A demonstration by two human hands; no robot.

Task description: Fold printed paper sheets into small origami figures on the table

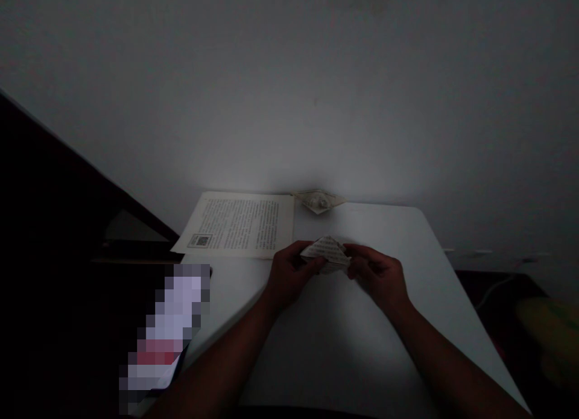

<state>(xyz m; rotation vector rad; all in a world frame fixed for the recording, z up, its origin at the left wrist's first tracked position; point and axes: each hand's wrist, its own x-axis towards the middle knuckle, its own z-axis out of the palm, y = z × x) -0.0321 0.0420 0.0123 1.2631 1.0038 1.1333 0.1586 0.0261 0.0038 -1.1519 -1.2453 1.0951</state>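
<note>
Between my two hands is a folded piece of printed paper (326, 250), its upper part coming to a low peak. My left hand (292, 274) grips its left side, with the thumb lying across the front. On the right side, my right hand (377, 274) pinches the paper's edge between thumb and fingers. Behind it, by the wall, a folded paper boat (319, 201) with pointed ends rests on the table. A flat printed sheet (242, 223) with a square code in its lower left corner lies beyond my left hand.
The white table (407, 232) stands against a pale wall (289, 105). A phone (169, 331) with a lit, blurred screen lies along the left edge. At the right, below the table, are a pale cable (495, 289) and a yellowish cloth-like thing (549, 328). The room is dim.
</note>
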